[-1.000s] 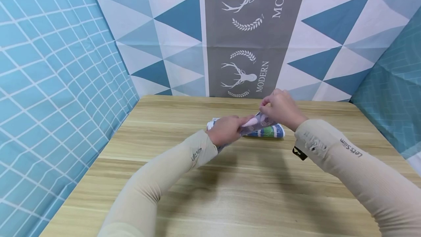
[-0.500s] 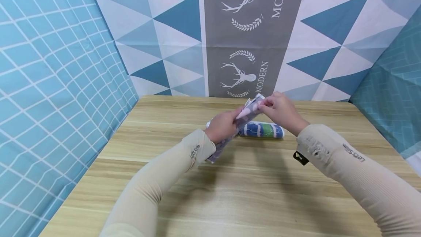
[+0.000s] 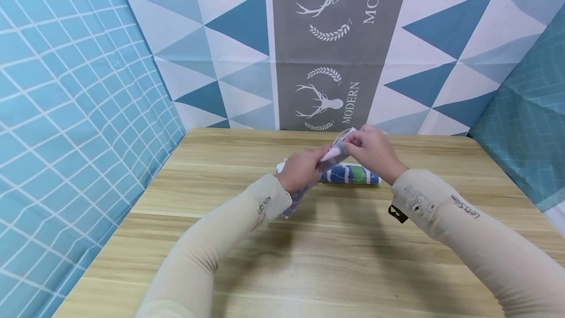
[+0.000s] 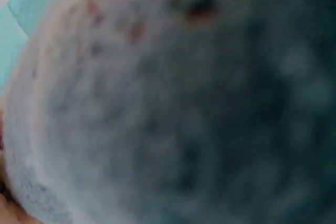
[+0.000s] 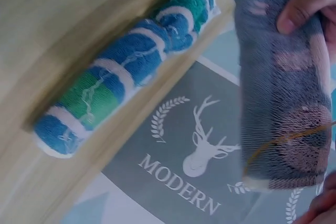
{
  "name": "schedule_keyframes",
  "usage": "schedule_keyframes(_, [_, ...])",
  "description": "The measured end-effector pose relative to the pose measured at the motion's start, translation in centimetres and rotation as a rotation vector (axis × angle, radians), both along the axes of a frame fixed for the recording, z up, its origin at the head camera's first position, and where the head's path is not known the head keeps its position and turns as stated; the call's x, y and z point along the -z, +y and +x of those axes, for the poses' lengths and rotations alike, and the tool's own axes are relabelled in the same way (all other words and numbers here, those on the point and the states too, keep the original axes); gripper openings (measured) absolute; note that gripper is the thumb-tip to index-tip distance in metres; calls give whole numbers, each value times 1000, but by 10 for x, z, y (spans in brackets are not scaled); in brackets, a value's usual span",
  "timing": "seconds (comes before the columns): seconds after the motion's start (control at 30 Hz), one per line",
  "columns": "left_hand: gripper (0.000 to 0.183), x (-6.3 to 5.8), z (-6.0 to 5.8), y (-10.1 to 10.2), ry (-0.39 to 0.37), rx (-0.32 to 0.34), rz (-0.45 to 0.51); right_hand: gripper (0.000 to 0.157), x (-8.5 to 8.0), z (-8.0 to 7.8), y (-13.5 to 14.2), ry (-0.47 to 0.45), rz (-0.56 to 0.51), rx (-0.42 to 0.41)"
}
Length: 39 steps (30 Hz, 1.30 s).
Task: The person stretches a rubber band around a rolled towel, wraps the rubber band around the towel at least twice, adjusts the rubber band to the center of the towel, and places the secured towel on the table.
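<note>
A grey-purple towel with pink patches point(image 5: 262, 87), rolled or folded into a long strip, is held up over the table. My left hand point(image 3: 300, 168) grips it around the middle, its thumb lying on the cloth in the right wrist view. A thin orange-yellow rubber band point(image 5: 278, 141) crosses the towel near its far end. At that end my right hand point(image 3: 372, 151) has curled fingers and appears to pinch the band; the exact contact is out of sight. In the left wrist view, blurred towel cloth point(image 4: 131, 103) hides nearly everything.
A rolled blue, green and white striped towel point(image 5: 110, 85), drawn in at one point along its length, lies on the wooden table point(image 3: 212, 180) behind the hands. Patterned cloth walls point(image 3: 238, 63) stand at the back and sides.
The grey towel's far end was swung up and away, then dipped slightly. My right hand stays by that end and has moved a little left and down.
</note>
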<state>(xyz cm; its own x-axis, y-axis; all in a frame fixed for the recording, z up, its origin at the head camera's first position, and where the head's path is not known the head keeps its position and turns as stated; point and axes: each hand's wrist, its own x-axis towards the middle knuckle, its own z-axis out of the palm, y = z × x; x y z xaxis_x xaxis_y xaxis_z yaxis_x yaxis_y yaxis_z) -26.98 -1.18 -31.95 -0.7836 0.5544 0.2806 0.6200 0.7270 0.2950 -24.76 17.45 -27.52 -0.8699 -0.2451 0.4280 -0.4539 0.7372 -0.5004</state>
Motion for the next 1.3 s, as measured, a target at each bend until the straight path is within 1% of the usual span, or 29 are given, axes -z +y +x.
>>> schedule_keyframes(0.07, [63,0,2,1,22,39,-32,15,-3,-2,-3,27,35,8])
schedule_keyframes(0.13, [60,0,3,2,59,71,-66,15,-6,-4,-5,27,77,14])
schedule_keyframes(0.2, [58,1,5,3,94,88,-92,14,-8,-4,-5,4,127,17])
schedule_keyframes(0.3, [59,2,5,2,109,89,-103,11,-9,-3,-4,-23,181,20])
schedule_keyframes(0.37, [63,3,5,0,101,67,-74,9,-7,-2,-2,-4,187,29])
schedule_keyframes(0.4, [64,3,4,0,95,53,-48,8,-6,-1,-1,20,182,34])
schedule_keyframes(0.5, [64,2,0,-2,77,-4,58,9,-2,0,1,97,128,48])
schedule_keyframes(0.6, [62,0,-3,-4,40,-47,156,9,4,3,1,145,65,59])
schedule_keyframes(0.67, [63,-1,-4,-6,18,-67,200,8,8,4,1,167,34,53])
schedule_keyframes(0.73, [63,-2,-4,-6,8,-74,226,7,10,4,1,180,4,34])
schedule_keyframes(0.83, [61,-3,-4,-7,43,-66,218,6,12,3,0,207,-28,-9])
schedule_keyframes(0.93, [59,-3,-3,-5,110,-44,180,7,12,2,-1,229,-49,-43])
schedule_keyframes(1.03, [57,-1,-2,-5,169,-27,143,7,10,2,-2,223,-46,-62])
schedule_keyframes(1.2, [62,3,1,-5,221,-9,111,5,0,2,-2,229,59,-53])
schedule_keyframes(1.3, [62,5,1,-5,245,10,128,7,-7,1,-1,249,101,-86])
